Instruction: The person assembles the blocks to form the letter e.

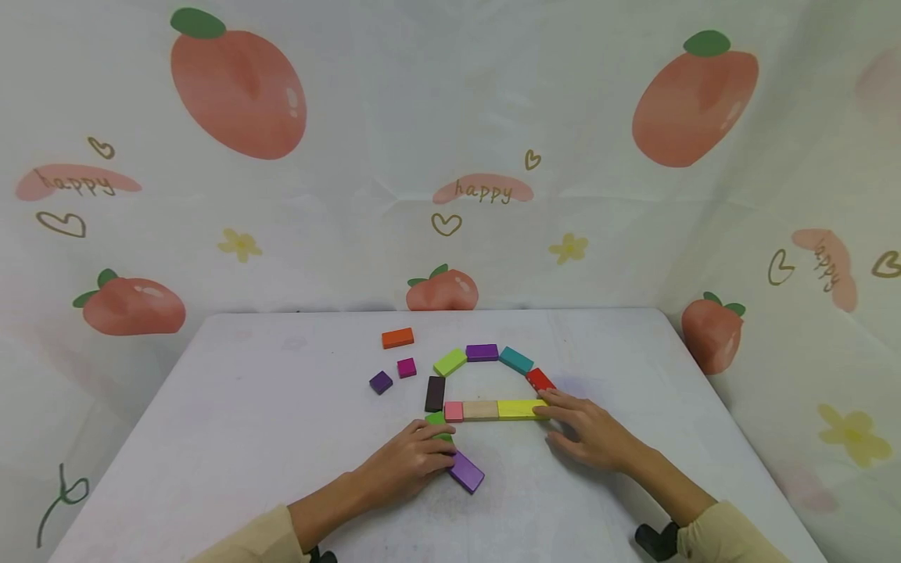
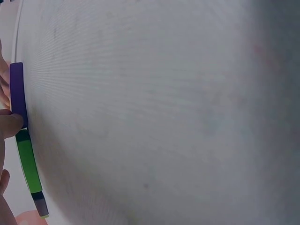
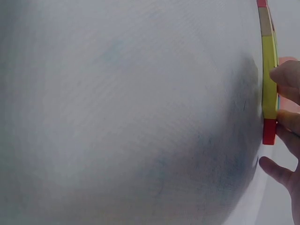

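Observation:
A light purple block (image 1: 467,472) lies slanted on the table, its upper end pinched by my left hand (image 1: 408,460). The thumb shows on this purple block (image 2: 18,91) in the left wrist view; other fingers lie over the green block (image 2: 29,161), which meets its end. My right hand (image 1: 591,428) has its fingers fairly straight, touching the long yellow block (image 1: 519,410) and the red block (image 1: 540,379). Its thumb stays apart from the blocks, as the right wrist view shows. The hands partly hide the green and red blocks.
A black block (image 1: 435,393), lime block (image 1: 450,362), purple block (image 1: 482,353) and teal block (image 1: 516,360) form an arch. Pink (image 1: 454,411) and tan (image 1: 481,410) blocks extend the yellow row. Orange (image 1: 397,338), magenta (image 1: 406,367) and dark purple (image 1: 381,381) blocks lie loose at left.

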Demonstrator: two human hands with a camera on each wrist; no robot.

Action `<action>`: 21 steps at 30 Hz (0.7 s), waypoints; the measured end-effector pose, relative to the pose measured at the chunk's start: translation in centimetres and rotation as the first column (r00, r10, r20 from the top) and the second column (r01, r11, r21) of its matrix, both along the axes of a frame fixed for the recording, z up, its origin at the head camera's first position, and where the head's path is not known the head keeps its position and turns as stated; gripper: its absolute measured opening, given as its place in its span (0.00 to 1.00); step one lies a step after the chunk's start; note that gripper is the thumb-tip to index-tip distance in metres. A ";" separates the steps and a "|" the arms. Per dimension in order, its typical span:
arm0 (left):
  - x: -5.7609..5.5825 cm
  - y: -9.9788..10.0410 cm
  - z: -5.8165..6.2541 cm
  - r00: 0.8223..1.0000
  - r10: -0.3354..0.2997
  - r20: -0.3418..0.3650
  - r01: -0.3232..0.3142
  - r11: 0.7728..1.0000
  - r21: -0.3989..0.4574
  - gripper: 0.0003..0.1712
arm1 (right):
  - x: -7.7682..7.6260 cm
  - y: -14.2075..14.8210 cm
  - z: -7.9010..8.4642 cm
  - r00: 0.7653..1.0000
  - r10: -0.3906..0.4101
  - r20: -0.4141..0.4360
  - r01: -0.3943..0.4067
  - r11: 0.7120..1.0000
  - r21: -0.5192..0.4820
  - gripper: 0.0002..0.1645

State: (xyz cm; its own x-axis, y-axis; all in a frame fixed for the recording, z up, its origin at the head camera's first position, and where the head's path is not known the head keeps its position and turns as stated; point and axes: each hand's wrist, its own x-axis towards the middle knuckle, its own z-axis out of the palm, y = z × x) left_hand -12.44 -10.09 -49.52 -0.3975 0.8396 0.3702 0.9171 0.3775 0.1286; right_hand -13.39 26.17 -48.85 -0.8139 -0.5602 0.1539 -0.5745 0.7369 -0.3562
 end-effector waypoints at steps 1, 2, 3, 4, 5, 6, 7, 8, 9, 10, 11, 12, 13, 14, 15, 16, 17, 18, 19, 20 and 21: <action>0.0 0.0 0.0 1.000 0.001 0.003 -0.001 1.000 -0.001 0.11 | 0.0 0.0 0.0 1.000 0.000 0.000 0.000 1.000 0.000 0.25; 0.0 0.0 0.0 1.000 0.003 0.005 -0.003 1.000 -0.003 0.11 | 0.0 0.0 0.0 1.000 0.000 0.000 0.000 1.000 -0.001 0.25; 0.0 0.0 0.1 1.000 0.004 0.010 -0.004 1.000 -0.005 0.11 | 0.0 0.0 0.0 1.000 0.000 -0.001 0.000 1.000 0.000 0.25; 0.0 0.0 0.1 1.000 0.005 0.016 -0.005 1.000 -0.004 0.11 | 0.0 0.0 0.1 1.000 0.000 -0.005 0.000 1.000 0.001 0.25; 0.0 0.0 0.2 1.000 0.006 0.024 -0.006 1.000 -0.002 0.11 | 0.0 0.0 0.1 1.000 0.001 -0.009 -0.001 1.000 0.001 0.25; 0.0 0.0 0.2 0.999 0.005 0.035 -0.005 1.000 0.004 0.11 | 0.0 0.0 0.1 1.000 0.003 -0.013 -0.003 1.000 0.001 0.25; 0.0 0.0 0.3 0.999 0.005 0.045 -0.006 1.000 0.014 0.11 | 0.0 0.0 0.1 1.000 0.005 -0.018 -0.005 1.000 -0.001 0.25; 0.0 -0.1 0.4 0.999 0.006 0.052 -0.007 1.000 0.025 0.11 | 0.0 0.0 0.1 1.000 0.007 -0.025 -0.007 1.000 -0.002 0.25; -0.1 -0.1 0.5 0.998 0.006 0.060 -0.008 0.999 0.041 0.11 | 0.0 0.0 0.1 0.999 0.009 -0.031 -0.009 1.000 -0.002 0.25; -0.2 -0.2 0.6 0.998 0.006 0.065 -0.010 0.998 0.060 0.11 | 0.0 0.0 0.1 0.999 0.011 -0.036 -0.011 1.000 -0.001 0.25; -0.3 -0.3 0.7 0.998 0.006 0.067 -0.011 0.997 0.077 0.11 | -0.1 0.0 0.1 0.999 0.014 -0.041 -0.014 1.000 -0.003 0.25; -0.5 -0.4 0.8 0.998 0.009 0.066 -0.015 0.995 0.095 0.11 | -0.1 0.1 0.1 0.999 0.015 -0.043 -0.015 1.000 -0.003 0.26; -0.7 -0.5 1.0 0.998 0.017 0.066 -0.024 0.994 0.110 0.12 | -0.1 0.1 0.1 0.999 0.016 -0.045 -0.016 1.000 -0.004 0.26; -0.9 -0.7 1.1 0.997 0.029 0.068 -0.037 0.992 0.125 0.13 | -0.1 0.1 0.1 0.999 0.016 -0.046 -0.016 1.000 -0.004 0.26; -1.2 -0.8 1.3 0.997 0.041 0.070 -0.050 0.989 0.139 0.13 | -0.1 0.1 0.1 0.999 0.015 -0.043 -0.015 1.000 -0.005 0.26; -1.5 -1.0 1.4 0.995 0.062 0.074 -0.072 0.986 0.149 0.14 | -0.1 0.1 0.1 0.999 0.015 -0.041 -0.016 1.000 -0.008 0.26; -1.8 -1.2 1.6 0.993 0.086 0.083 -0.098 0.983 0.157 0.15 | -0.1 0.1 0.1 0.999 0.015 -0.036 -0.015 1.000 -0.010 0.26; -2.1 -1.4 1.8 0.989 0.114 0.093 -0.128 0.978 0.167 0.16 | 0.0 0.1 0.1 0.999 0.013 -0.030 -0.013 1.000 -0.009 0.25; -2.5 -1.6 2.0 0.983 0.144 0.110 -0.162 0.971 0.177 0.17 | 0.0 0.1 0.1 1.000 0.014 -0.026 -0.014 1.000 -0.010 0.25; -3.0 -1.8 2.1 0.977 0.175 0.126 -0.197 0.963 0.187 0.17 | 0.0 0.1 0.1 1.000 0.013 -0.021 -0.014 1.000 -0.009 0.25; -3.4 -2.1 2.2 0.968 0.207 0.139 -0.232 0.953 0.195 0.17 | 0.0 0.1 0.1 1.000 0.014 -0.018 -0.014 1.000 -0.010 0.25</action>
